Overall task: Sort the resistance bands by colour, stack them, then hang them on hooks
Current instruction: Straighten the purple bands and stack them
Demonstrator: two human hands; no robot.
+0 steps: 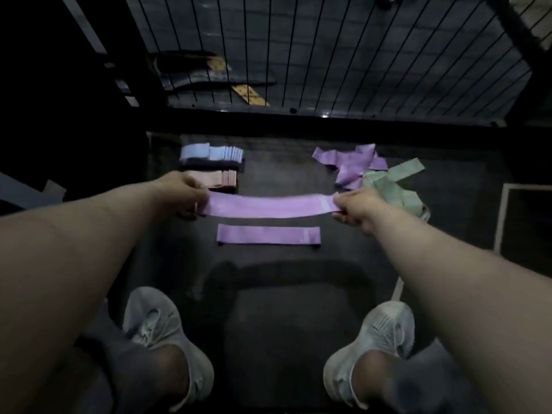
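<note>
Under the flat band (268, 235), a dark, matt floor (268, 294) runs forward to a black wire grid (328, 55) that closes off the dim room beyond it. The flat band is a purple loop pressed flat, with a paler patch near its right end. Just beyond it and parallel to it, the held band (268, 206) is the same purple, pulled out straight, with a pale patch at its right end too. The left hand (185, 189) pinches its left end between thumb and fingers; the right hand (355, 204) grips its right end with curled fingers.

Beyond the flat band to the left lie three neat stacks: a blue stack (209, 152) farthest, a dark stack (212, 165) in the middle, and a pink stack (221, 177) nearest, just behind the left hand. Beyond it to the right lie two loose heaps that touch, a purple heap (349, 162) and a green heap (394, 186), the green one just behind the right hand. How many bands each stack or heap holds cannot be told. Nearer than the flat band stand two grey shoes (158, 324), one to each side.
</note>
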